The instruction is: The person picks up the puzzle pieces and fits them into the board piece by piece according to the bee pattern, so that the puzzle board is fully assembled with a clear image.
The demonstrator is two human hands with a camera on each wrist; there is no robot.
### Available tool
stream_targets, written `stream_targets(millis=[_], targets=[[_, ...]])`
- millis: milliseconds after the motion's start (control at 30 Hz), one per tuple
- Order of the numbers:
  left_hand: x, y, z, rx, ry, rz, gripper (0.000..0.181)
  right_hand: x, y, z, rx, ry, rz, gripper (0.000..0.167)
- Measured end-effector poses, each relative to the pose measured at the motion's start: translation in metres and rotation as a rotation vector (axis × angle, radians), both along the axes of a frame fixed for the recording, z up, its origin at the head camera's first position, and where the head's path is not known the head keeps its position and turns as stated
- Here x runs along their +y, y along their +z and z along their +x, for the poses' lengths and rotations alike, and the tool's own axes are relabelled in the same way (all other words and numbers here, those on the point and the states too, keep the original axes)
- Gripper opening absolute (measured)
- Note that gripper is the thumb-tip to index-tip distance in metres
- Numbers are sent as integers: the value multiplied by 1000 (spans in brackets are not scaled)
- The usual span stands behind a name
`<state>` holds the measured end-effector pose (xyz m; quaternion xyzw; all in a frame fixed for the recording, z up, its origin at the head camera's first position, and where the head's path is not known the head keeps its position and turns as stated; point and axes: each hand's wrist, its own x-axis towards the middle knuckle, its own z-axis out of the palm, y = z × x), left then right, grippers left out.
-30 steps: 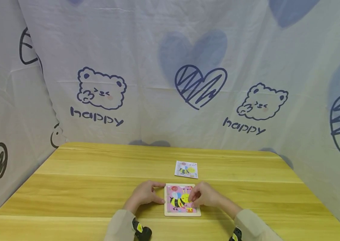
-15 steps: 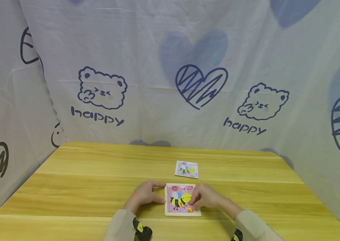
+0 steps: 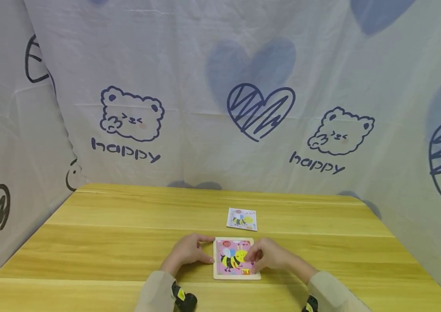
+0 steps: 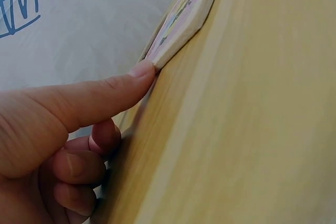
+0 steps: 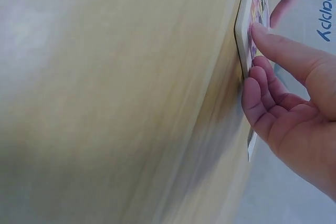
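A bee jigsaw puzzle [image 3: 232, 258] with a pink background lies flat in a pale wooden tray [image 3: 236, 277] on the table. My left hand [image 3: 189, 250] touches the tray's left side, its index finger at the upper corner and its thumb lower down. In the left wrist view the thumb [image 4: 139, 72] meets a tray corner. Over the puzzle's right part is my right hand [image 3: 269, 255]. In the right wrist view its thumb [image 5: 268, 40] presses on the puzzle face, while the other fingers bend beside the tray's edge. These fingers hide part of the puzzle's right side.
A small picture card [image 3: 241, 219] with the same bee lies just behind the tray. The wooden table [image 3: 107, 242] reaches back to a white cloth [image 3: 197, 130] printed with bears and hearts. Cloth also hangs at both sides.
My right hand's fingers shift slightly over the puzzle's right side; its thumb and index finger now stand farther apart. My left hand, the tray and the card stay in place.
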<state>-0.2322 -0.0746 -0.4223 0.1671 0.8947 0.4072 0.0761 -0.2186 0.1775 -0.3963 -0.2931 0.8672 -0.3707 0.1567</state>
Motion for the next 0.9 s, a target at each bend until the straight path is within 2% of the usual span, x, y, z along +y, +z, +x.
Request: stream_targets(millis=[167,400,767,900], targets=[[-1,1,0,4,10,-12,56,3,-1,-1,21,-22,8,19],[0,1,1,8,6,-6,56,6,-2,-1,37,1,4,18],[-1,-1,0,15,-3,-17,56,6,-4,-1,-39,-19,-8,17],[-1,-2,1,6,-10,-9,56,10,-4,-1,-70,-22,-51,17]])
